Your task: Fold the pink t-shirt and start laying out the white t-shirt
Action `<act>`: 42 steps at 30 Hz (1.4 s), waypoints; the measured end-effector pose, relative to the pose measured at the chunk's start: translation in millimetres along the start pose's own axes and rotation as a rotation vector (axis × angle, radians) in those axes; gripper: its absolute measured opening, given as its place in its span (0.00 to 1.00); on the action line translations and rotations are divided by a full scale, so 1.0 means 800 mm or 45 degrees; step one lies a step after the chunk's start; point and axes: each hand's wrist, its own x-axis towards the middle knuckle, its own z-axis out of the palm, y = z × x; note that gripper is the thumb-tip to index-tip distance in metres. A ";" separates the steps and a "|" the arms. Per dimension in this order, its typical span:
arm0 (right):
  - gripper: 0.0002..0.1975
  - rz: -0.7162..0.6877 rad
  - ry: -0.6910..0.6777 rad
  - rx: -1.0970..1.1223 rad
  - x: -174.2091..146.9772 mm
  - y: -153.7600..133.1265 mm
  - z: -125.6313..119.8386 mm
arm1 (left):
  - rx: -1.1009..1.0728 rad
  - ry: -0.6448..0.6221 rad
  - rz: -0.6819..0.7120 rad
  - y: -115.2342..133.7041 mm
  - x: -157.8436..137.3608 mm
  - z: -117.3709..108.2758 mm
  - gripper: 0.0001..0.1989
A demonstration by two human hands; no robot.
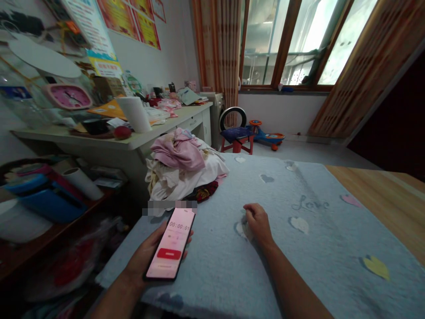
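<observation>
My left hand [143,253] gripped one phone [171,246] lower left of the frame's centre, screen facing me, its long axis slanting, top toward the upper right. Right of centre, my right hand [260,223] curled over one blue blanket [219,274], whether fully closed I couldn't tell; one clothes heap [186,164] lay left of centre.
</observation>
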 end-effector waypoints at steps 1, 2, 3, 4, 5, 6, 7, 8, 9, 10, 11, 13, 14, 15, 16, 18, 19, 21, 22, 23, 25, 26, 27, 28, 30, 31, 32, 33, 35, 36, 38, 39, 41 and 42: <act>0.14 0.003 -0.003 0.000 0.000 0.000 0.000 | 0.018 0.061 0.014 0.001 -0.007 -0.003 0.29; 0.14 0.006 -0.005 0.000 0.000 0.001 0.000 | 0.045 0.123 0.030 0.002 -0.014 -0.007 0.29; 0.14 0.008 -0.005 0.002 0.000 0.001 0.000 | 0.085 0.184 0.052 0.003 -0.021 -0.012 0.28; 0.14 0.008 -0.006 0.005 0.000 0.002 0.000 | 0.138 0.248 0.084 0.005 -0.029 -0.018 0.28; 0.14 0.007 -0.008 0.007 0.000 0.002 0.000 | 0.206 0.307 0.124 0.008 -0.036 -0.026 0.27; 0.14 0.005 -0.011 0.007 0.000 0.002 -0.001 | 0.286 0.360 0.164 0.012 -0.043 -0.035 0.26; 0.14 0.004 -0.015 0.006 0.000 0.002 -0.001 | 0.379 0.405 0.209 0.016 -0.049 -0.045 0.25; 0.14 0.003 -0.019 0.004 0.000 0.003 -0.001 | 0.495 0.440 0.265 0.020 -0.054 -0.056 0.25; 0.15 0.005 -0.023 0.003 0.000 0.003 -0.001 | 0.631 0.505 0.340 0.024 -0.058 -0.068 0.24; 0.15 0.008 -0.025 0.001 0.000 0.003 -0.001 | 0.799 0.532 0.425 0.028 -0.060 -0.080 0.25; 0.15 0.012 -0.025 0.000 0.000 0.003 -0.001 | 0.981 0.552 0.472 0.031 -0.061 -0.092 0.27; 0.15 0.022 -0.032 -0.003 0.000 0.003 -0.001 | 1.352 0.569 0.568 0.033 -0.058 -0.112 0.31; 0.15 0.025 -0.038 -0.006 0.000 0.004 -0.001 | 1.526 0.628 0.611 0.032 -0.055 -0.119 0.33; 0.16 0.028 -0.045 -0.009 0.000 0.004 -0.001 | 1.697 0.691 0.650 0.031 -0.051 -0.124 0.34; 0.16 0.031 -0.050 -0.012 0.000 0.004 -0.001 | 1.861 0.750 0.672 0.029 -0.045 -0.127 0.35; 0.16 0.034 -0.054 -0.014 0.000 0.005 -0.001 | 2.157 0.889 0.687 0.023 -0.034 -0.124 0.34; 0.16 0.037 -0.052 -0.013 0.000 0.006 -0.001 | 2.286 0.952 0.681 0.020 -0.028 -0.120 0.33; 0.16 0.039 -0.047 -0.009 -0.001 0.007 -0.001 | 2.472 1.074 0.651 0.016 -0.018 -0.109 0.32; 0.16 0.038 -0.046 -0.009 -0.001 0.008 -0.001 | 2.530 1.122 0.636 0.015 -0.013 -0.102 0.32; 0.16 0.036 -0.045 -0.012 -0.001 0.009 -0.001 | 2.567 1.168 0.621 0.014 -0.009 -0.096 0.31; 0.16 0.032 -0.048 -0.019 -0.001 0.011 0.000 | 2.594 1.234 0.596 0.015 -0.002 -0.086 0.31; 0.16 0.032 -0.049 -0.022 -0.001 0.011 0.000 | 2.591 1.243 0.590 0.015 0.001 -0.083 0.30; 0.16 0.033 -0.047 -0.024 -0.001 0.012 0.000 | 2.585 1.236 0.586 0.016 0.004 -0.081 0.30; 0.16 0.034 -0.046 -0.025 0.000 0.012 0.000 | 2.579 1.222 0.587 0.017 0.007 -0.080 0.30; 0.15 0.033 -0.044 -0.025 0.000 0.011 -0.001 | 2.577 1.205 0.593 0.018 0.012 -0.080 0.29; 0.16 0.033 -0.045 -0.024 0.000 0.010 -0.001 | 2.585 1.212 0.596 0.018 0.014 -0.081 0.29; 0.16 0.034 -0.046 -0.021 0.000 0.010 -0.001 | 2.596 1.227 0.598 0.018 0.015 -0.081 0.29; 0.16 0.037 -0.047 -0.017 -0.001 0.009 -0.001 | 2.608 1.248 0.598 0.018 0.016 -0.082 0.29; 0.16 0.043 -0.045 -0.012 -0.001 0.008 -0.002 | 2.626 1.275 0.598 0.017 0.017 -0.080 0.29; 0.15 0.044 -0.045 -0.011 -0.001 0.008 -0.002 | 2.632 1.278 0.600 0.017 0.018 -0.079 0.28; 0.15 0.042 -0.047 -0.012 -0.002 0.008 -0.002 | 2.639 1.264 0.603 0.016 0.018 -0.075 0.28; 0.15 0.041 -0.049 -0.013 -0.002 0.008 -0.002 | 2.643 1.257 0.604 0.015 0.018 -0.072 0.28; 0.16 0.043 -0.053 -0.016 -0.001 0.008 -0.001 | 2.653 1.259 0.602 0.014 0.019 -0.069 0.29; 0.16 0.045 -0.053 -0.016 -0.001 0.008 -0.001 | 2.660 1.269 0.599 0.014 0.020 -0.068 0.29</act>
